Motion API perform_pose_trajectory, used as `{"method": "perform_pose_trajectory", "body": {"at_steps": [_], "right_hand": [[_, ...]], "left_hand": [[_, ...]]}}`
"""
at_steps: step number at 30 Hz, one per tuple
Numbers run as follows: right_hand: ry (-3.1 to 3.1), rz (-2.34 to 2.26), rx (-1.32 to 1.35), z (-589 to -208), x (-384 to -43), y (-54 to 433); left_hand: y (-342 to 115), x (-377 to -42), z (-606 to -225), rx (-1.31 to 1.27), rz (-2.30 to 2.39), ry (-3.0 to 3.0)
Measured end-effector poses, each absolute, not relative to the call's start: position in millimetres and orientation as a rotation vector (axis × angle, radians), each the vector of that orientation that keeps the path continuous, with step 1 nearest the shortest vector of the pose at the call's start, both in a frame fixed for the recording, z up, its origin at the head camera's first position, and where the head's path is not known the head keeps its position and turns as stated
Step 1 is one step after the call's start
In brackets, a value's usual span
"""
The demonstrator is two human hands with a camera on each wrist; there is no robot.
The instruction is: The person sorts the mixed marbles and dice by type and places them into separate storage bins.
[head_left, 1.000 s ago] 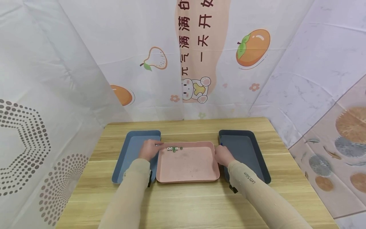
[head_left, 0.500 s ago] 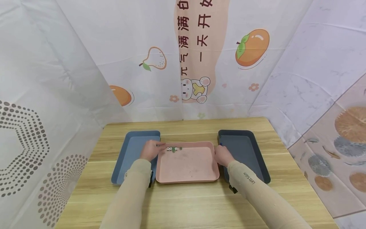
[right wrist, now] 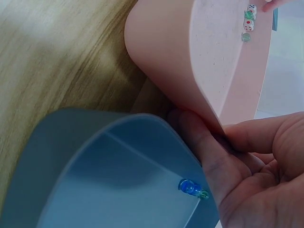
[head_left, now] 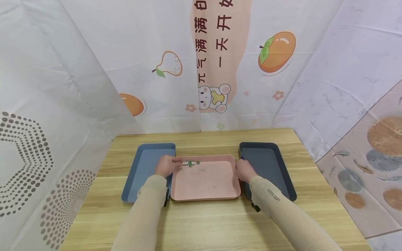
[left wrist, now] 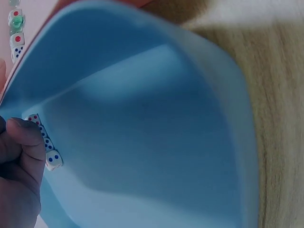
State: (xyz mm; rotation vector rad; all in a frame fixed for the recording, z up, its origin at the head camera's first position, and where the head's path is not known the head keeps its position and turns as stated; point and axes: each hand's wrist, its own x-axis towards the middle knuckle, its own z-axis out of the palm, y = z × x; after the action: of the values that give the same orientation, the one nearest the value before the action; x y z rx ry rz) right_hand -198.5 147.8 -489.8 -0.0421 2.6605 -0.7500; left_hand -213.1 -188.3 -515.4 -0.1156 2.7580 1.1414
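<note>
My left hand [head_left: 165, 166] reaches over the blue tray's right wall, its fingertips inside the pink tray [head_left: 207, 183] beside a short row of white dice [head_left: 193, 163] and green glass marbles [head_left: 198, 162]. In the left wrist view, the thumb [left wrist: 26, 133] is bent and stands apart from a fingertip at the left edge; the other fingers are mostly hidden. Below that thumb, several dice [left wrist: 54, 159] lie along the blue tray's wall. My right hand [head_left: 245, 169] pinches the pink tray's right wall, with the thumb and fingers on either side of the rim.
Left of the pink tray stands the blue tray [head_left: 133, 174]; a dark blue tray [head_left: 287, 177] stands to its right. Blue marbles [right wrist: 190, 186] and a green marble [right wrist: 204, 194] lie inside the dark tray's near wall. All trays rest on a wooden table [head_left: 201, 223] before a printed curtain [head_left: 141, 42].
My left hand's fingers have shifted slightly right and down, closer to the left end of the dice row. The right hand keeps its grip on the pink tray.
</note>
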Motion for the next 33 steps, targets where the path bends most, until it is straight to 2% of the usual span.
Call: {"method": "perform_pose_trajectory", "body": {"at_steps": [33], "right_hand": [[2.663, -0.751, -0.037, -487.5, -198.1, 147.1]], "left_hand": [[-186.2, -208.5, -520.4, -0.028, 0.972, 2.809]]}}
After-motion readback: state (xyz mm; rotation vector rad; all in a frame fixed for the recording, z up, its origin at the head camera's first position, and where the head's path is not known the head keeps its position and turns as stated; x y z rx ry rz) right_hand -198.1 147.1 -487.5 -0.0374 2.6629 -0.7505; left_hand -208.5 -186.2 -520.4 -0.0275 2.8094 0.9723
